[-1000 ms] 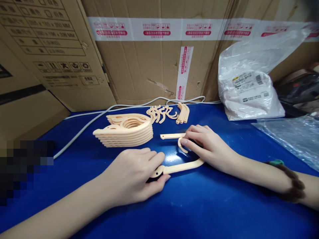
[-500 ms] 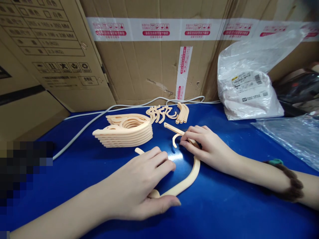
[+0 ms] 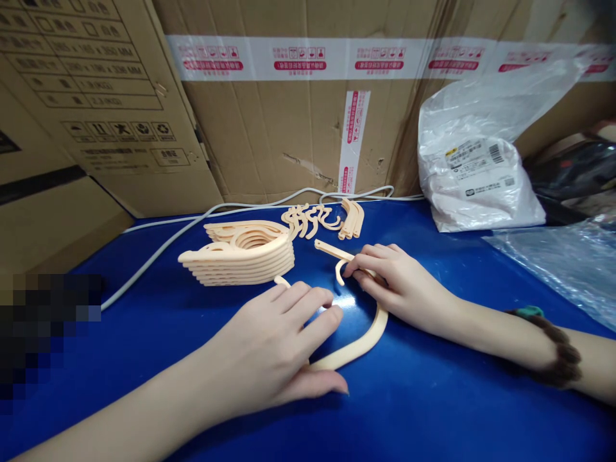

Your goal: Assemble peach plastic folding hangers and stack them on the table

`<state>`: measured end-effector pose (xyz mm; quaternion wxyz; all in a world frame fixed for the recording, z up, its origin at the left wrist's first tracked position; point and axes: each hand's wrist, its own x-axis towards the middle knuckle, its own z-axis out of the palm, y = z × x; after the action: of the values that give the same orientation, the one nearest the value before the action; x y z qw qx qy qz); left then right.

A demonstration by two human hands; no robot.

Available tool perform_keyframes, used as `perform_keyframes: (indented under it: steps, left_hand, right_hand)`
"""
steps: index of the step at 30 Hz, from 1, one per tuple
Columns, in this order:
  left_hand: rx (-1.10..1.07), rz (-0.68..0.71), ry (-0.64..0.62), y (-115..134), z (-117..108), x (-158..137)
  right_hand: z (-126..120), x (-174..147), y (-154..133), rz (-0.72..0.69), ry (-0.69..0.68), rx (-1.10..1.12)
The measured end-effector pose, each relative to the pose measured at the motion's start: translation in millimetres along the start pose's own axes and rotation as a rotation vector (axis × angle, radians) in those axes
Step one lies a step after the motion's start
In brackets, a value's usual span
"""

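A cream plastic folding clothes hanger [image 3: 356, 348] lies on the blue table in front of me, its curved arm running between both hands. My right hand [image 3: 402, 279] is closed on the hanger's upper part, fingers around the joint near the small hook [image 3: 340, 273]; a straight slotted arm [image 3: 332, 249] sticks out to the upper left. My left hand [image 3: 283, 343] is curled over the lower end of the curved arm, thumb along its near side. Past its knuckles a pale rounded tip [image 3: 282, 281] shows; the rest is hidden under the palm.
A stack of cream hanger pieces [image 3: 240, 256] stands beyond my left hand. Behind it lie several loose hooks [image 3: 308, 220] and curved arms [image 3: 353, 219]. A grey cable [image 3: 163, 256], cardboard boxes [image 3: 289, 128], a white plastic bag [image 3: 476, 173] and clear plastic film [image 3: 568, 263] border the table.
My left hand has shifted slightly right, and the pale tip past its knuckles has moved right and up. The hanger's lower end is now covered. My right hand has hardly moved.
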<state>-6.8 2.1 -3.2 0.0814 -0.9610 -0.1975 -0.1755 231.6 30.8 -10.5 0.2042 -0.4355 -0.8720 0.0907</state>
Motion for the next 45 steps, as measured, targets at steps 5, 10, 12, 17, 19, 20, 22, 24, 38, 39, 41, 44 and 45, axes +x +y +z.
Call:
perform_keyframes:
  steps: [5, 10, 12, 17, 19, 20, 22, 24, 38, 39, 41, 44, 45]
  left_hand:
    - [0.012, -0.007, -0.021, 1.2, -0.1, 0.4]
    - [-0.167, -0.028, -0.071, 1.2, -0.8, 0.4]
    - [-0.221, -0.048, -0.089, 0.7, -0.9, 0.0]
    - [-0.295, -0.063, -0.118, 1.3, -2.5, 2.3]
    - [-0.302, -0.061, -0.119, 2.0, -3.5, 4.6]
    - [-0.304, -0.058, -0.117, 2.2, -3.9, 5.7]
    - [-0.309, -0.054, -0.115, 2.3, -4.3, 7.1]
    - [-0.316, -0.049, -0.108, 2.0, -3.7, 7.2]
    - [-0.302, -0.029, -0.082, 3.6, 3.0, 4.2]
    - [-0.306, -0.033, -0.086, 3.5, 3.2, 4.0]
    - [-0.321, -0.040, -0.101, 2.9, 3.2, 3.6]
    - [-0.334, -0.044, -0.120, 2.1, 2.2, 3.6]
    - [-0.336, -0.044, -0.125, 1.9, 1.8, 3.7]
  right_hand:
    - [0.2, -0.9, 0.4, -0.003, -0.004, -0.009]
    - [0.0, -1.9, 0.5, -0.008, 0.001, -0.016]
    - [-0.4, -1.9, 0.4, -0.010, 0.002, -0.023]
    - [-1.2, -0.1, 0.4, 0.037, 0.002, -0.044]
    - [-0.9, 0.5, 0.7, 0.042, 0.003, -0.048]
    - [-0.6, 0.6, 1.0, 0.043, 0.003, -0.050]
    - [0.0, 0.5, 1.6, 0.044, 0.008, -0.053]
    - [0.6, 0.3, 2.2, 0.046, 0.011, -0.051]
    - [1.7, 1.7, 2.0, 0.027, -0.007, -0.078]
    - [1.7, 1.9, 1.8, 0.026, -0.009, -0.082]
    - [1.2, 2.1, 1.2, 0.023, -0.016, -0.087]
    - [0.3, 1.4, 0.2, 0.016, -0.026, -0.085]
    - [0.1, 1.1, 0.1, 0.014, -0.028, -0.085]
